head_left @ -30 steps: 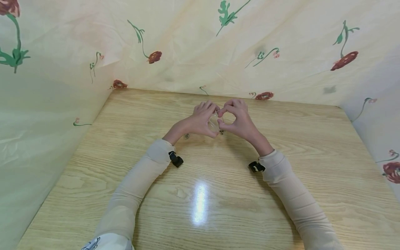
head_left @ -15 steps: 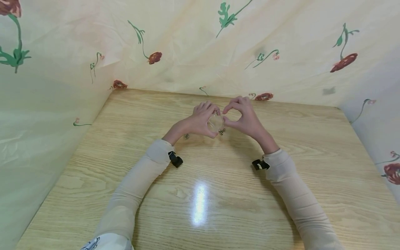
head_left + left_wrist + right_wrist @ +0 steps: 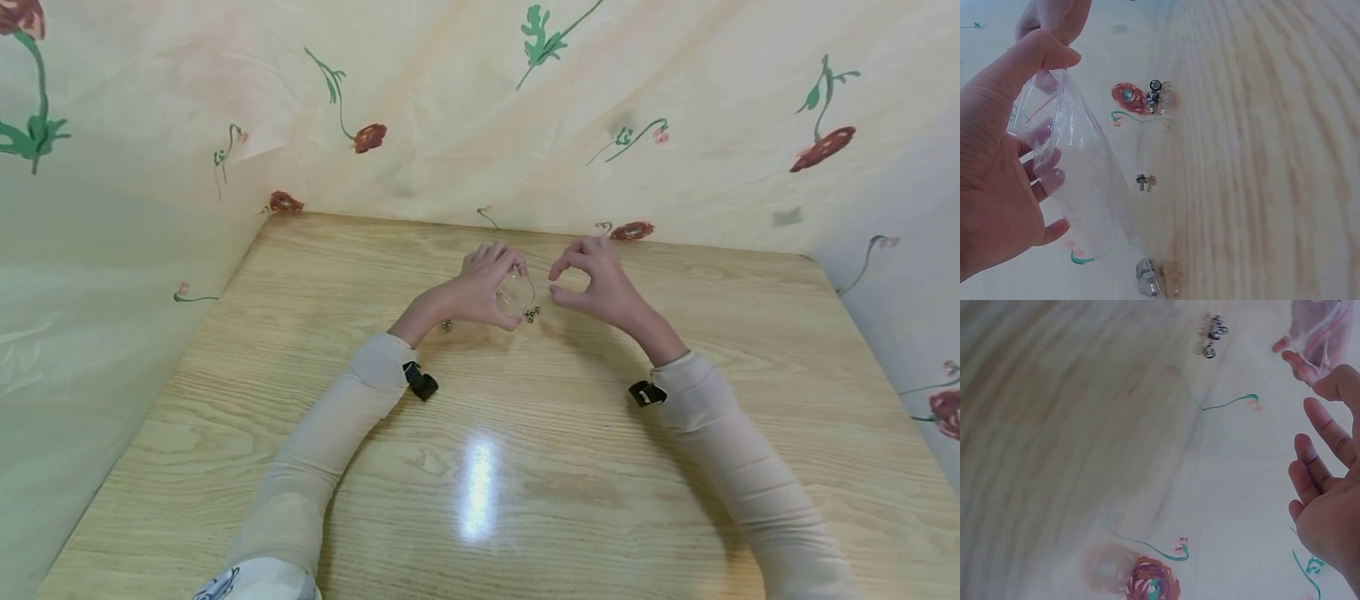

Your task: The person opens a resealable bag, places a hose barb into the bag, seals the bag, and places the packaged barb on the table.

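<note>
My left hand [image 3: 483, 290] holds a clear plastic zip bag [image 3: 1088, 169] by its mouth, thumb on one side and fingers on the other. A red line runs along the bag's top in the left wrist view, and its lower part hangs close over the table. To the right, my right hand [image 3: 600, 287] is apart from the bag, thumb and forefinger curved towards each other with nothing between them. Small metal screws [image 3: 532, 314] lie on the table just by the bag. Another metal piece [image 3: 447, 326] lies below my left wrist.
The wood-grain table [image 3: 525, 500] reflects a bright light near its front. A pale floral sheet [image 3: 450, 100] rises along the back and both sides. The left wrist view shows a single screw [image 3: 1142, 181] between two other small groups of metal parts.
My right hand has moved away from the bag to the right, leaving a gap between the hands. The left hand and the bag stay nearly in place.
</note>
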Available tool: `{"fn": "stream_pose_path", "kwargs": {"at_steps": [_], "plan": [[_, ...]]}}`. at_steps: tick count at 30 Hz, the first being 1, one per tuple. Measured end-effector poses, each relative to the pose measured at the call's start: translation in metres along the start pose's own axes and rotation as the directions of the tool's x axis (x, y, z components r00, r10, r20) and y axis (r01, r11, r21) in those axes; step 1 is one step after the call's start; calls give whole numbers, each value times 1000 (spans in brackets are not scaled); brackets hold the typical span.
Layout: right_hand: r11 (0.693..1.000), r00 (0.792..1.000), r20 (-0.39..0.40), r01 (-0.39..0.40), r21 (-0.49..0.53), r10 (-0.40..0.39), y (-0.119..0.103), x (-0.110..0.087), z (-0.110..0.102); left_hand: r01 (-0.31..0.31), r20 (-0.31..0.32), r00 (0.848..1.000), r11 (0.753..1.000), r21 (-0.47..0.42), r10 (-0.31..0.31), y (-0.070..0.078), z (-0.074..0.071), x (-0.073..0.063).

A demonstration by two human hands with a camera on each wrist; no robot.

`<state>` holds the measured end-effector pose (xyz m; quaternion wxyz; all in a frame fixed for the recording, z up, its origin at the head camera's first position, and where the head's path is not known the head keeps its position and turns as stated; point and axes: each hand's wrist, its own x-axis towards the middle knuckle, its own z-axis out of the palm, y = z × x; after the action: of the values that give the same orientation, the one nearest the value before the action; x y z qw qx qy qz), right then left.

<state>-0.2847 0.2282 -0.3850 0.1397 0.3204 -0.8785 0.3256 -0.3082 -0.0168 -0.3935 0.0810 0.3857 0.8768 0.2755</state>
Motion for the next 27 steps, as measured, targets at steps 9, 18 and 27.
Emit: {"fn": "stream_pose_path", "kwargs": {"at_steps": [9, 18, 27], "plan": [[999, 993, 111, -30, -41, 34, 10, -6, 8, 7, -5, 1000, 1000, 12, -7, 1, 0, -1], [997, 974, 214, -59, -56, 69, 15, -6, 16, 9, 5, 1000, 1000, 9, -9, 2, -1, -1], [997, 963, 260, -65, -50, 75, 19, -4, 22, 3, 8, 1000, 1000, -7, -3, 1, -2, -2]]}}
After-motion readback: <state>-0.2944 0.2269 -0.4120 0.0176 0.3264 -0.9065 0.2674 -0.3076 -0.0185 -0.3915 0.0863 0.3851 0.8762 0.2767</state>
